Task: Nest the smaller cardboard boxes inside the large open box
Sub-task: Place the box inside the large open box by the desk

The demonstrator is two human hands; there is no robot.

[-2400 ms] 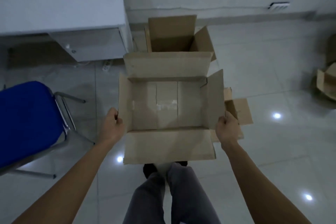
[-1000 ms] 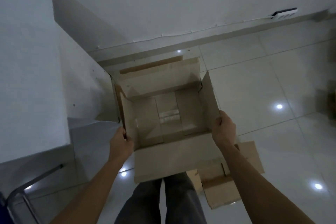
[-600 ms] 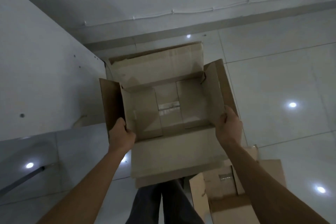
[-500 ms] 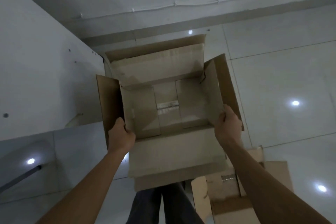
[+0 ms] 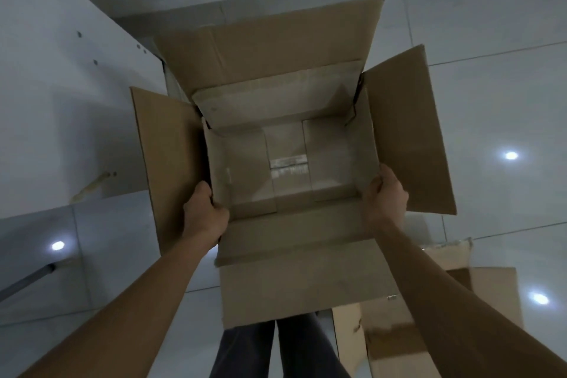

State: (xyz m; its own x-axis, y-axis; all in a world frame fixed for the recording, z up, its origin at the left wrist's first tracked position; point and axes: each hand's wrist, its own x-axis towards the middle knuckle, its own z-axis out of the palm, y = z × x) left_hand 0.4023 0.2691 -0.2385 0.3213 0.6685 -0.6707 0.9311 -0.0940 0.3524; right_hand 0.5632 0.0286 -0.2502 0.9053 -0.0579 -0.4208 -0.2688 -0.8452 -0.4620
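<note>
I hold a pale, empty smaller cardboard box [image 5: 285, 144], its top flaps open and clear tape on its floor. It sits down between the walls of the large open box [image 5: 167, 163], whose darker brown flaps spread out to the left, right and far side. My left hand [image 5: 205, 214] grips the smaller box's left wall at the near corner. My right hand [image 5: 385, 197] grips its right wall. The smaller box's near flap [image 5: 302, 285] hangs toward me and hides the large box's near side.
A white cabinet [image 5: 61, 95] stands close on the left of the large box, with the wall's baseboard behind. Another open cardboard box [image 5: 395, 344] lies on the glossy tiled floor at the lower right. A metal chair leg [image 5: 26, 283] shows at the left edge.
Both hands carried the smaller box across the floor to the large box by the cabinet and lowered it in. The large box's flaps now stand out around it.
</note>
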